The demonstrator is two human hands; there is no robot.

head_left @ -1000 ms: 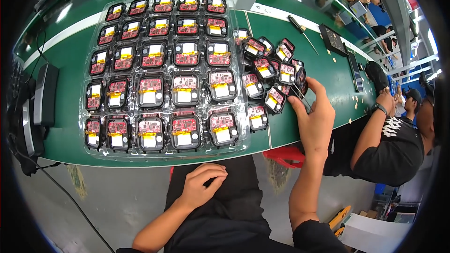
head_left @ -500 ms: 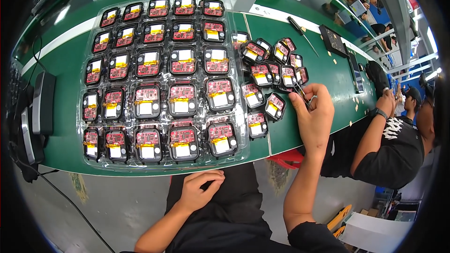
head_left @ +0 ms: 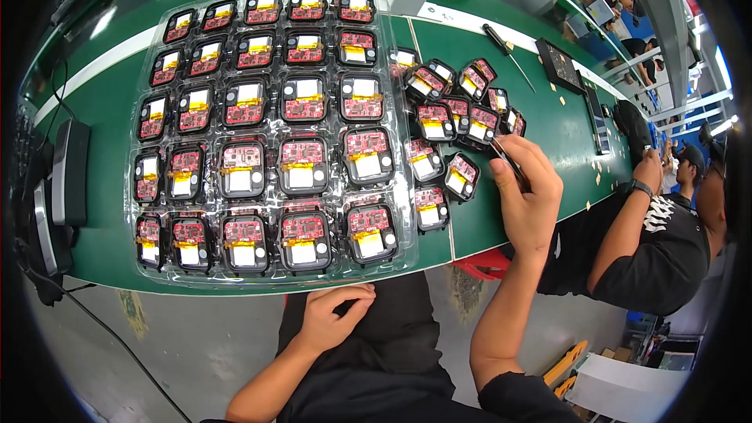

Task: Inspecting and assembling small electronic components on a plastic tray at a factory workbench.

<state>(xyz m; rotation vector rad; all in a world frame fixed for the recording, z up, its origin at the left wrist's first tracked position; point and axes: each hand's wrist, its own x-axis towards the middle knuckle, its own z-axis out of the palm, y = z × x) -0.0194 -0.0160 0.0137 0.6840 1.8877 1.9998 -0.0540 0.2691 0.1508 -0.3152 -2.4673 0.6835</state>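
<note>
Head view: right hand (head_left: 531, 194) pinches tweezers (head_left: 513, 164) near piled modules (head_left: 479, 121) at right; left hand (head_left: 332, 321), half-curled and empty, over lap (head_left: 401, 321).

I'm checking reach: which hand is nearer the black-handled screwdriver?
Right. The right hand is beside the loose circuit-board modules on the bench, short of the black-handled screwdriver; the left hand is over the lap, off the bench and farther away.

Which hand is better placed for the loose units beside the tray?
Right, I'd say: the right hand is right by the loose units, gripping tweezers; the left hand is down at the lap.
</note>
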